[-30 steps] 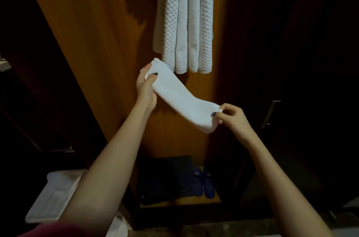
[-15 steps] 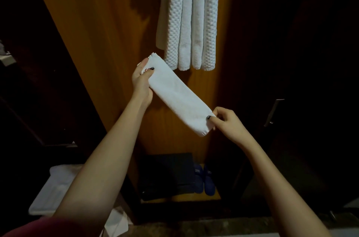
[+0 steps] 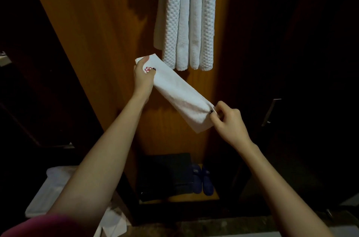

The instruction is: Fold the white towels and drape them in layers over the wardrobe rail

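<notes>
A narrow folded white towel point(image 3: 178, 94) stretches slantwise between my hands in front of the open wardrobe. My left hand point(image 3: 143, 79) grips its upper left end, where a small red emblem shows by the thumb. My right hand point(image 3: 227, 120) pinches the lower right end. Above, several folded white towels point(image 3: 186, 17) hang side by side in layers, some waffle-textured; the rail that carries them is out of view past the top edge.
The wardrobe's wooden back panel point(image 3: 108, 42) is lit orange. On its floor lie a dark folded item point(image 3: 165, 176) and a pair of blue slippers point(image 3: 202, 180). More white linen point(image 3: 48, 192) lies at lower left. A dark door with a metal handle point(image 3: 271, 112) stands at right.
The towel's slant has steepened as my right hand sank a little with its end. My left hand's grip shifted, so the red emblem shows now. The hanging towels sit slightly higher in view.
</notes>
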{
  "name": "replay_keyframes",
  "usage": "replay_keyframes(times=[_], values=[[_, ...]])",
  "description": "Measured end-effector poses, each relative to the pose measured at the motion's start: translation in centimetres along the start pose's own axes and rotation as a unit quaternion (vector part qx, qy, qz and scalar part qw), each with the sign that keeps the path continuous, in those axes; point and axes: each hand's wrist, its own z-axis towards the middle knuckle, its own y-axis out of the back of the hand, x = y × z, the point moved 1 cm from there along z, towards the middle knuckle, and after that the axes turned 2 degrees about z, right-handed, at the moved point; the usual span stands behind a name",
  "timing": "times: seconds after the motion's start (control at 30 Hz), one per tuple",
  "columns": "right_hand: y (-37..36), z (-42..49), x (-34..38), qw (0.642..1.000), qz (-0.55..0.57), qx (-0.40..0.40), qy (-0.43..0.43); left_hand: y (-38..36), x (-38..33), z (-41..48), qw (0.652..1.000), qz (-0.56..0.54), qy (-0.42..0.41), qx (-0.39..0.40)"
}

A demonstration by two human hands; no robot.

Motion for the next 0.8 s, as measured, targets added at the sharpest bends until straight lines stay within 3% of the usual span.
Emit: replay_keyframes(times=[0.17, 0.3, 0.43, 0.63, 0.8], values=[[-0.1, 0.1, -0.3, 0.99, 0.114, 0.017, -0.085, 0.2, -0.3, -0.4, 0.998, -0.05, 0.025, 0.008], [-0.3, 0.3, -1.2, 0.929, 0.263, 0.164, -0.202, 0.7, -0.6, -0.5, 0.988, -0.143, 0.062, 0.018], [-1.1, -0.5, -1.3, 0.895, 0.31, 0.261, -0.187, 1.1, -2.0, -1.1, 0.969, -0.223, 0.093, 0.046], [-3.6, -0.8, -0.2, 0.87, 0.336, 0.318, -0.173, 1.7, -4.5, -2.0, 0.944, -0.277, 0.119, 0.133], [-4.7, -1.0, 0.6, 0.864, 0.35, 0.316, -0.174, 3.0, -5.5, -2.0, 0.943, -0.282, 0.11, 0.141]])
